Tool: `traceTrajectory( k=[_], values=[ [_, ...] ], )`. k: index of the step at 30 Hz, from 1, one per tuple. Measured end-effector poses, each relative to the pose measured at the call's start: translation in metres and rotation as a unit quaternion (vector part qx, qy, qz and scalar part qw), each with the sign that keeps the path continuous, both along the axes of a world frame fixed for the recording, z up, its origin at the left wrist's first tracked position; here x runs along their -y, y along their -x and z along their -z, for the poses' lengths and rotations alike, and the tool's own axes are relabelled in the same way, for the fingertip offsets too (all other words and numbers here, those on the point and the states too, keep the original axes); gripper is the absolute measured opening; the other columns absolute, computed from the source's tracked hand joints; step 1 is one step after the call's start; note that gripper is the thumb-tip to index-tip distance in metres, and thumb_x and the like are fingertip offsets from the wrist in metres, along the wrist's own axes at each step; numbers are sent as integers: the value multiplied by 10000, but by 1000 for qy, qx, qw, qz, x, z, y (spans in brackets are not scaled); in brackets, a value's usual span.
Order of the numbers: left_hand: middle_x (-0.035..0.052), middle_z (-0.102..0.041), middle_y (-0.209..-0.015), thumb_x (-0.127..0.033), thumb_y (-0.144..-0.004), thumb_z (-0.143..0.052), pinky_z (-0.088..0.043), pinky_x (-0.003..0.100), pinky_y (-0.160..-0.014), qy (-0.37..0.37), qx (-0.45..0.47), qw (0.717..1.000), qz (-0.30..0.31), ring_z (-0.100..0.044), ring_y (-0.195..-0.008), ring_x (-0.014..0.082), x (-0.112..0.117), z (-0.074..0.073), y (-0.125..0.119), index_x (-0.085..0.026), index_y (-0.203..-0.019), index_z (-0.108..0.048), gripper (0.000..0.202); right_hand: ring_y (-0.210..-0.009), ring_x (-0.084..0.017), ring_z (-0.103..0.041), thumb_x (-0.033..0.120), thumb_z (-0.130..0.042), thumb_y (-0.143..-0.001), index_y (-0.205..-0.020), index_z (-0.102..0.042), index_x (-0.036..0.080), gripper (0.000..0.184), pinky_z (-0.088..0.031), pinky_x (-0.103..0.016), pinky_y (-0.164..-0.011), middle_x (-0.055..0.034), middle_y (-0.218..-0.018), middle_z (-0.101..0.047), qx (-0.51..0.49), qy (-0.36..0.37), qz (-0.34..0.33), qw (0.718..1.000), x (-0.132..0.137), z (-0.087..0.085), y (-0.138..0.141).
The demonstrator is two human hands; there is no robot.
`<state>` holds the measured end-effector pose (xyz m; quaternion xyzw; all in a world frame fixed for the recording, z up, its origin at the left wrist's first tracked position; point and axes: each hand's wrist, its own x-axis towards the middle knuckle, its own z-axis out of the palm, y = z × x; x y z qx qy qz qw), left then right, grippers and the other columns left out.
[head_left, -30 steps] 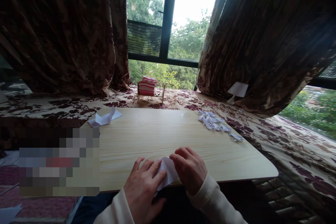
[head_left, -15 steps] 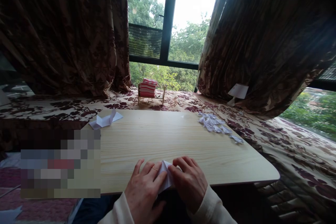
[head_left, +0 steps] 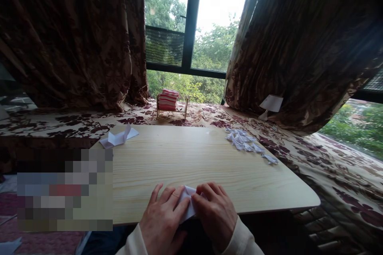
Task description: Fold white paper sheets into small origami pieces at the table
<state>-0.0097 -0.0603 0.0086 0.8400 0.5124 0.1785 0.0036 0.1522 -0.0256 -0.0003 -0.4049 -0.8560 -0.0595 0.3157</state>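
Observation:
A small piece of white folded paper (head_left: 188,210) lies at the table's near edge, between my two hands. My left hand (head_left: 162,216) holds its left side, thumb and index finger on the paper and the other fingers resting on the wood. From the right, my right hand (head_left: 217,210) grips the paper with thumb and bent fingers near its middle. Part of the paper is hidden under the right fingers. Toward the table's far right corner lies a pile of small folded white papers (head_left: 241,139), with one folded paper (head_left: 269,159) just apart from it.
The light wooden table (head_left: 167,157) has loose white paper sheets (head_left: 119,136) at its far left. Beyond it, on the flowered cloth, stand a small wooden rack (head_left: 172,112) with striped folded cloths (head_left: 168,99) and a small white lamp (head_left: 271,104). A blurred patch covers the left side.
My right fingers have curled further over the paper, covering more of its right side. My left hand stays on the paper, with only a slight shift.

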Motion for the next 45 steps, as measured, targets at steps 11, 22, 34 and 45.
traceTrajectory(
  k=[11,22,34,45],
  values=[
    [26,-482,-1254,-153,-533,-529,-110,498,-995,-9,-25,1000,-13,-385,-1116,243,0,3,-1,-260,-1144,-471,622,-731,-176,-444,159,-508,-784,-748,-599,209,110,-307,-302,-642,-32,-767,-550,-18,38,1,999,4,2,1],
    [41,-575,-1131,-223,-742,-471,-91,447,-1023,-177,40,982,58,-443,-1072,202,0,24,16,-212,-1070,-540,336,-761,-191,-452,141,-415,-814,-717,-587,182,202,-385,-323,-677,-67,-795,-550,-35,74,-28,996,5,-3,-2],
    [11,-616,-1026,-307,-785,-483,-145,425,-1009,-185,96,977,40,-500,-974,182,-2,22,11,-255,-991,-590,237,-741,-188,-466,151,-445,-817,-764,-607,186,175,-413,-313,-656,-66,-781,-564,-38,31,-39,998,4,-1,-5],
    [7,-603,-1055,-287,-750,-520,-124,430,-1013,-168,97,980,40,-488,-994,188,-2,23,12,-254,-1010,-577,268,-763,-184,-460,170,-463,-806,-728,-599,198,159,-384,-310,-678,-52,-798,-556,-23,29,-21,999,6,-3,-5]
  ],
)
